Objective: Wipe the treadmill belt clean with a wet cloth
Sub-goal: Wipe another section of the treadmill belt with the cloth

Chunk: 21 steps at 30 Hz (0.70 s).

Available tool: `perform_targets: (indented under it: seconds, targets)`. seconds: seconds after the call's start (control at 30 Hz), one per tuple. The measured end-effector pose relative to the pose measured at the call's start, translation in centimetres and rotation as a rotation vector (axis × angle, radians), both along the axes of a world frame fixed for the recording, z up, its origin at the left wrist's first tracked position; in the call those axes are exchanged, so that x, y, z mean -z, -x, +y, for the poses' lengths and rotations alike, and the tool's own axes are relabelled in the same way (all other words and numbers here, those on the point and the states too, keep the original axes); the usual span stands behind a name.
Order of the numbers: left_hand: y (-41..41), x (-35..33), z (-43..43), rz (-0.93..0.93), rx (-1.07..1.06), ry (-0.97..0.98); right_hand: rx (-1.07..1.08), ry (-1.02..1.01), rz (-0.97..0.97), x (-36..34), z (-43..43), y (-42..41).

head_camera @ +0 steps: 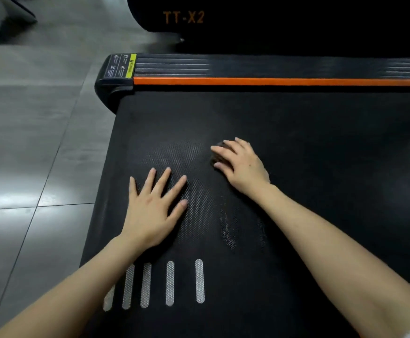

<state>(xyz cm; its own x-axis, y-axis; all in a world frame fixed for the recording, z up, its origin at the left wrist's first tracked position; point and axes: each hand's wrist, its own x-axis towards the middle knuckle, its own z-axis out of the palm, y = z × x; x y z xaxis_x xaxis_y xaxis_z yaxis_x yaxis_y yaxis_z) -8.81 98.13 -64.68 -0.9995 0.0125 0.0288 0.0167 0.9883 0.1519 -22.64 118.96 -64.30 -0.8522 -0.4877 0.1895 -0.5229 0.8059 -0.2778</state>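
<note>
The black textured treadmill belt [308,167] fills most of the head view, running from the near edge up to a ribbed black side rail [284,65] edged with an orange stripe [272,81]. Grey tiled floor [28,142] lies to the left of the treadmill. Beyond the rail stands a dark housing lettered "TT-X2" [183,17] in orange. Both bare forearms reach in from the bottom onto the belt. The left hand [152,211] lies flat on the belt, palm down, fingers straight and spread, holding nothing. The right hand [240,164] is just up and to the right of it, fingers curved down over a small dark cloth [215,157] and gripping it against the belt; only a bit of the cloth shows under the fingertips and thumb. Pale wet streaks [227,230] mark the belt between the forearms. A row of white dashes [170,282] sits near the bottom left of the belt, and a warning label [120,67] covers the rail's left end.
</note>
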Motion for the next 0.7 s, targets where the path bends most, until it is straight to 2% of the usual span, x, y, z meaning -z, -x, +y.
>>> perform_targets:
  seconds: [0.07, 0.2, 0.37, 0.43, 0.53, 0.6, 0.67, 0.7]
  targets:
    - [1.9, -0.3, -1.7, 0.021, -0.063, 0.027, 0.012, 0.005, 0.002, 0.2, -0.4, 0.3]
    - [4.2, 0.4, -4.3, -0.059, -0.114, 0.083, -0.007, 0.016, 0.045, 0.0, 0.0, 1.2]
    - [4.1, 0.6, -4.2, -0.013, -0.100, 0.056, 0.281, 0.024, 0.011, -0.3, -3.1, 6.6]
    - [4.2, 0.6, -4.2, -0.008, -0.098, 0.057, 0.173, 0.084, 0.061, -0.1, -4.9, 4.3]
    - [4.2, 0.8, -4.4, -0.003, -0.088, 0.059, -0.235, 0.114, 0.076, 0.7, -5.3, -3.3]
    - [4.2, 1.0, -4.4, 0.003, -0.081, 0.065, -0.449, 0.086, 0.072, 0.3, -3.8, -4.4]
    - [4.2, 0.9, -4.4, 0.001, -0.082, 0.072, -0.471, 0.029, 0.109, 0.7, -2.9, -1.2]
    - [4.2, 0.9, -4.4, 0.002, -0.083, 0.072, -0.363, 0.030, 0.127, 0.9, -2.9, 1.3]
